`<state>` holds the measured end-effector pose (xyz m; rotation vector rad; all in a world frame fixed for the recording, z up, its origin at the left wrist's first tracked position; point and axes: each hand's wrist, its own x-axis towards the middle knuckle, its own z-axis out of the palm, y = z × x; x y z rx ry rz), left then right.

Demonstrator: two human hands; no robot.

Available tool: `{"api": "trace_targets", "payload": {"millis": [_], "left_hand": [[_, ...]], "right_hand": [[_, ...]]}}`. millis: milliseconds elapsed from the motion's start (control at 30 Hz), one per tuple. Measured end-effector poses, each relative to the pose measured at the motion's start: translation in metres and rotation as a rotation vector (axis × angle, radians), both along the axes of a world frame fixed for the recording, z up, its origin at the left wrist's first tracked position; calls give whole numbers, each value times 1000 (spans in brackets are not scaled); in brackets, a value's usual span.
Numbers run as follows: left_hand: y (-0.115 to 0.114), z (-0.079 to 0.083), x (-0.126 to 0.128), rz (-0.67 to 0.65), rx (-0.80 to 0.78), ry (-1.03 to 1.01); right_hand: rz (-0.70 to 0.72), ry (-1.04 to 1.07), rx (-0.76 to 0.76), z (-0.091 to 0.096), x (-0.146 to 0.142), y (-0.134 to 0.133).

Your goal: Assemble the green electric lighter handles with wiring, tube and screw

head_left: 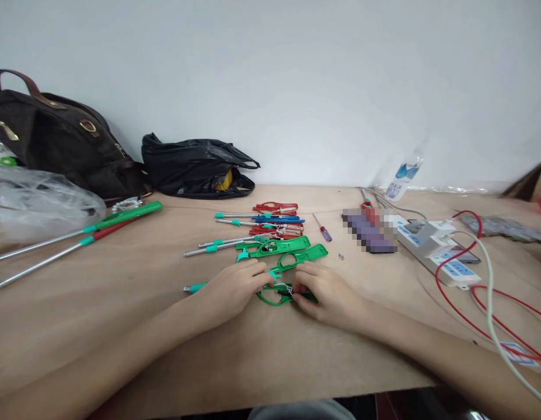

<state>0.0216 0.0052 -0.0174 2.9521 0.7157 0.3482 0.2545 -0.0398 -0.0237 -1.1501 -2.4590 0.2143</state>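
Observation:
An open green lighter casing (270,300) lies on the table between my two hands, with a small black part and thin white wires showing in it. My left hand (235,289) rests over the front end of this long-nosed lighter, its fingers closed on the casing. A teal and metal nozzle end (195,288) sticks out to the left beneath that hand. At the casing's handle end, my right hand (329,291) has its fingers pinched around the handle, near the wires; the fingertips are partly hidden. Just beyond lies another green casing half (306,256).
Several green, red and blue lighter parts (276,219) lie in rows behind. Nearby are a purple-handled screwdriver (325,232), a phone (370,230), a power strip (458,271) and red cables (440,286). Assembled lighters (125,216), a black plastic bag (195,166) and a dark bag (64,140) occupy the left.

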Motion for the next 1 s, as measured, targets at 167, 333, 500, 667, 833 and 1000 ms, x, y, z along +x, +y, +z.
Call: {"api": "trace_targets", "payload": {"millis": [167,333,500,667,833,1000], "left_hand": [[-2,2,2,-15,21,8],[-2,0,3,-28,75,12],[-3,-3,3,-63,181,78],[-5,-4,4,-60,206,107],[-7,-2,5,-37,157,79],[-5,-4,4,-72,213,79]], "right_hand": [[-1,11,-13,1,0,0],[4,21,-4,0,0,0],[10,10,19,-1,-1,0],[14,0,43,0,-1,0],[16,15,41,-2,0,0],[13,16,46,-2,0,0]]}}
